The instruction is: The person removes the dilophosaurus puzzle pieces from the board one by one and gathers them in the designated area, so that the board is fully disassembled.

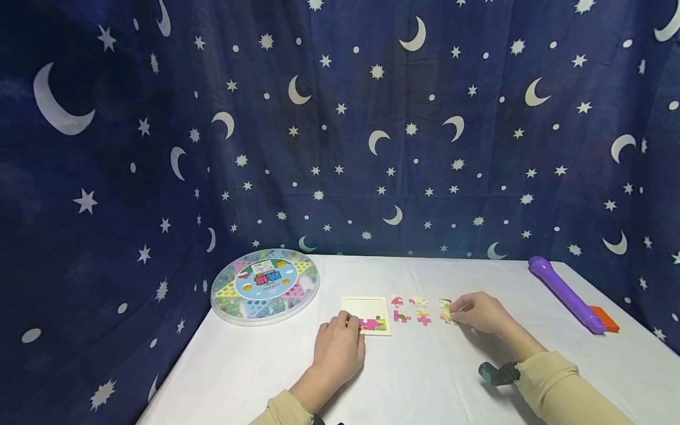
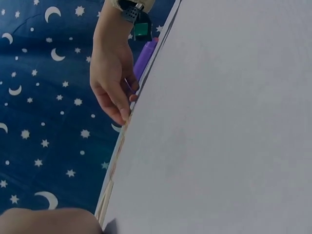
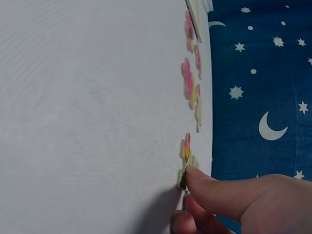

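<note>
**Piece (image 3: 182, 179) in right grip (image 1: 480, 313), right of tray (image 1: 366, 307)**

Right grip: thumb and fingers nearly closed, piece pinched between them; its long axis is unclear. Piece lies right of tray, beyond other pieces (image 1: 423, 319). Left grip (image 1: 340, 349) is at the tray, fingers curled over its near-left corner.
</note>
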Demonstrator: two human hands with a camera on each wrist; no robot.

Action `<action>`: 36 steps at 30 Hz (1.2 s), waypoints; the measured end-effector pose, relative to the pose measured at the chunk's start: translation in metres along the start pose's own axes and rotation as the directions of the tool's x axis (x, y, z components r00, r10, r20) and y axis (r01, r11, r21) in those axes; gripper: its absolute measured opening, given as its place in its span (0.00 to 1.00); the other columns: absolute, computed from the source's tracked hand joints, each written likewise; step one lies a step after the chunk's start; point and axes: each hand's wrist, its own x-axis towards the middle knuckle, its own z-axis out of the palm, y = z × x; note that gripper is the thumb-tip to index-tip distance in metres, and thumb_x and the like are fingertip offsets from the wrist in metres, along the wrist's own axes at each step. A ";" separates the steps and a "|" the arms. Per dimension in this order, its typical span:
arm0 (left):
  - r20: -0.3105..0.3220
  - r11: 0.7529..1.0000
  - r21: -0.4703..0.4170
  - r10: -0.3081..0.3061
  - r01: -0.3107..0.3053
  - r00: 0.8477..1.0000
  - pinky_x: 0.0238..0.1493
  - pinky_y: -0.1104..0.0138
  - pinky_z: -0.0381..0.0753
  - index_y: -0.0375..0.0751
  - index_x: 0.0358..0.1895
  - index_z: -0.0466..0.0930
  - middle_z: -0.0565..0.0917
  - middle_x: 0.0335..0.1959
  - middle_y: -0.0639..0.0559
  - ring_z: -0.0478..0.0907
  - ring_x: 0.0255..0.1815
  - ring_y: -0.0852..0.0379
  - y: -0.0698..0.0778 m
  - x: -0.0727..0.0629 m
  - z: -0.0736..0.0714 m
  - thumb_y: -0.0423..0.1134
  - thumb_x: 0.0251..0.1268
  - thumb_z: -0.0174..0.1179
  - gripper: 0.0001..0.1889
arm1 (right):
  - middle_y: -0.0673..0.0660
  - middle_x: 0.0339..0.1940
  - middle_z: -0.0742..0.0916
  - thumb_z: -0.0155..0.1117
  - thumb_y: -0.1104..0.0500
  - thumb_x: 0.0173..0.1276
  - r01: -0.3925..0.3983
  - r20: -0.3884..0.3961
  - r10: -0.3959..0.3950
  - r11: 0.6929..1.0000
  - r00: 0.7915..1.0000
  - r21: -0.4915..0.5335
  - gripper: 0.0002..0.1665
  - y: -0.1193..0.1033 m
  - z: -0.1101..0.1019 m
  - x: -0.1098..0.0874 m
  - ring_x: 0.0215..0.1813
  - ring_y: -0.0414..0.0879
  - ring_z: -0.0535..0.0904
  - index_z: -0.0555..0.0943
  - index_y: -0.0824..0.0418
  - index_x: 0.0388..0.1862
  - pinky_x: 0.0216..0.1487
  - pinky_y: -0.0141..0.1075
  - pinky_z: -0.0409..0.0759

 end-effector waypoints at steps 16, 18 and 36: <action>-0.018 0.987 -0.137 -0.090 0.086 0.996 0.55 0.50 0.81 0.36 0.56 0.83 0.85 0.52 0.42 0.82 0.54 0.43 -0.037 -0.005 -0.002 0.49 0.64 0.68 0.24 | 0.51 0.32 0.84 0.71 0.58 0.68 0.134 -0.027 -0.133 0.991 0.991 0.009 0.04 -0.061 0.030 0.014 0.30 0.46 0.77 0.86 0.57 0.38 0.29 0.38 0.76; 0.039 0.983 -0.166 -0.074 0.079 0.996 0.63 0.47 0.76 0.34 0.61 0.81 0.83 0.58 0.39 0.78 0.62 0.40 -0.039 -0.005 -0.002 0.49 0.68 0.64 0.25 | 0.50 0.32 0.85 0.71 0.57 0.69 0.164 -0.012 -0.164 0.986 0.986 0.025 0.03 -0.077 0.038 0.015 0.28 0.46 0.77 0.86 0.56 0.37 0.27 0.38 0.76; 0.187 0.972 -0.214 -0.057 0.098 0.981 0.72 0.40 0.63 0.36 0.66 0.79 0.79 0.66 0.40 0.71 0.71 0.37 -0.041 -0.006 -0.001 0.43 0.77 0.52 0.22 | 0.50 0.37 0.88 0.71 0.63 0.67 0.494 0.145 -0.484 0.868 0.863 -0.044 0.09 -0.148 0.110 0.017 0.48 0.51 0.83 0.88 0.58 0.46 0.57 0.54 0.78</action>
